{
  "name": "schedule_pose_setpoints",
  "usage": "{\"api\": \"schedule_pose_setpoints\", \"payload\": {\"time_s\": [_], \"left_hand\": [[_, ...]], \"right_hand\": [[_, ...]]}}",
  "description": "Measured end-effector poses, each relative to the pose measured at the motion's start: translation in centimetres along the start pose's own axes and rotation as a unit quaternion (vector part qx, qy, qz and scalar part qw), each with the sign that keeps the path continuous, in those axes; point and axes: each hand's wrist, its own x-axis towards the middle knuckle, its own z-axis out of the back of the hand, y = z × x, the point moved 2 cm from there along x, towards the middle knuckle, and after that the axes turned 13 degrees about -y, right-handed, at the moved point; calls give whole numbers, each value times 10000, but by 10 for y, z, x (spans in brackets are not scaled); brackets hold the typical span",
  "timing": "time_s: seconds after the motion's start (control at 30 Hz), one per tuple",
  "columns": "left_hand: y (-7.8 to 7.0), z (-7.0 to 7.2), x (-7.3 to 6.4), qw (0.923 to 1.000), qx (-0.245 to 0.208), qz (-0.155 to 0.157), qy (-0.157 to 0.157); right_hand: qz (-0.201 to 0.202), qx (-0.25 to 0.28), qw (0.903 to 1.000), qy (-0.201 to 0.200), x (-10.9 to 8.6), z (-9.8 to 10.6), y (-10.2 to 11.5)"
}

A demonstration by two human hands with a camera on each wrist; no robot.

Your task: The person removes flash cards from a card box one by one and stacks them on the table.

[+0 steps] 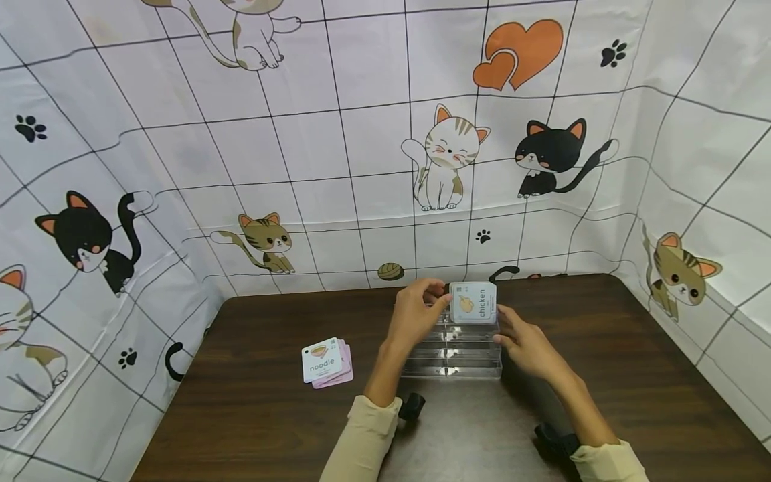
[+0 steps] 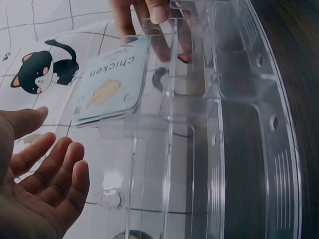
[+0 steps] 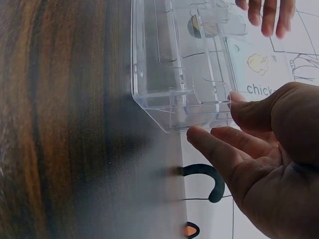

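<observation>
A clear plastic tiered rack [image 1: 472, 371] stands on the table. In its back tier, on the right, stands a light blue card [image 1: 473, 302] marked "chicken", with more card edges behind it in the left wrist view. My left hand [image 1: 415, 311] is beside that card's left edge; in the left wrist view the hand [image 2: 47, 184] has loosely bent fingers, apart from the card and holding nothing. At the rack's right end, my right hand [image 1: 530, 345] has its thumb and fingertips at the clear side wall, as the right wrist view shows near the rack's corner [image 3: 167, 122].
Left of the rack lies a small stack of cards, a "noodle" card [image 1: 322, 360] on top and pink-edged ones beneath. A brown wooden table [image 1: 259, 422] bears everything. White cat-print cloth [image 1: 373, 147] hangs behind and at both sides.
</observation>
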Motion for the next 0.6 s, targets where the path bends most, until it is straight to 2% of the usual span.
{"api": "schedule_pose_setpoints", "payload": {"time_s": [0.23,0.6], "left_hand": [[-3,-12,3,9999,-32,-131,-34],[-3,-22,6,9996,31,-195,-188]], "right_hand": [[-90,55,9999,18,-2,-1,0],[-86,111,9999,25,-1,0,-2]]}}
